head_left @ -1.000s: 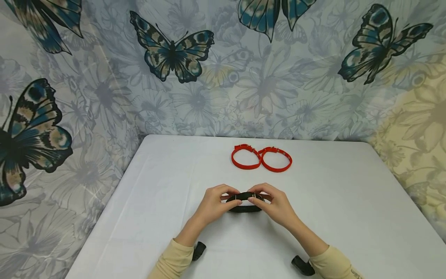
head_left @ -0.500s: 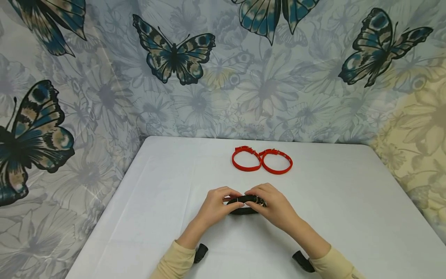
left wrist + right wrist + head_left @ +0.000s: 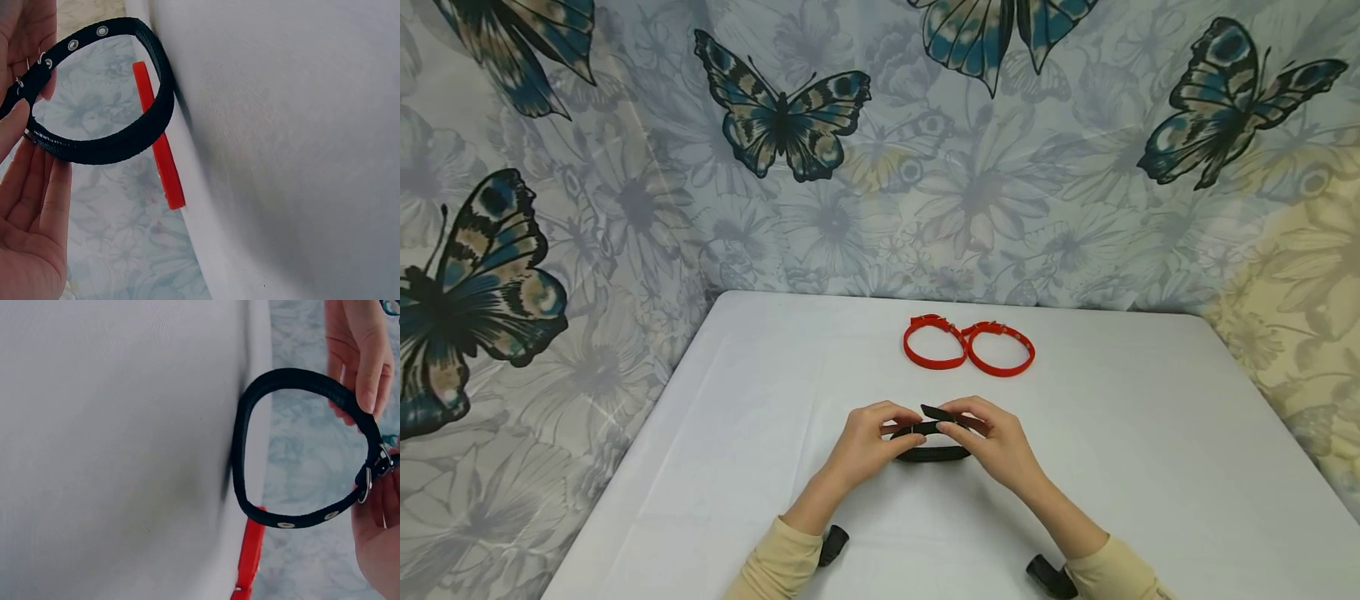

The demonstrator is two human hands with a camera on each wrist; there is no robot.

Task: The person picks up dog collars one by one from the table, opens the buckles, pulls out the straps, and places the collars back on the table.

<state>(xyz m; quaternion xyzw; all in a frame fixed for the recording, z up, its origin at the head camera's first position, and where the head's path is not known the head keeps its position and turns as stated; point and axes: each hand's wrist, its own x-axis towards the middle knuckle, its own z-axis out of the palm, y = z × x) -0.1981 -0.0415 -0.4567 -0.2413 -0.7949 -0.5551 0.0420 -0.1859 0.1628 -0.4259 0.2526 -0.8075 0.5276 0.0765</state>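
Two hands (image 3: 863, 440) (image 3: 1000, 442) pinch one black collar (image 3: 934, 454); two red collars (image 3: 934, 364) (image 3: 1000, 372) lie beyond.

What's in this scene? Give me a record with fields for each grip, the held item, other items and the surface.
Held item: black collar with eyelets
Left grip: pinches its left side
Right grip: pinches its right side, near a metal ring
Other items: two red collars, side by side beyond the black collar
Surface: white-covered table
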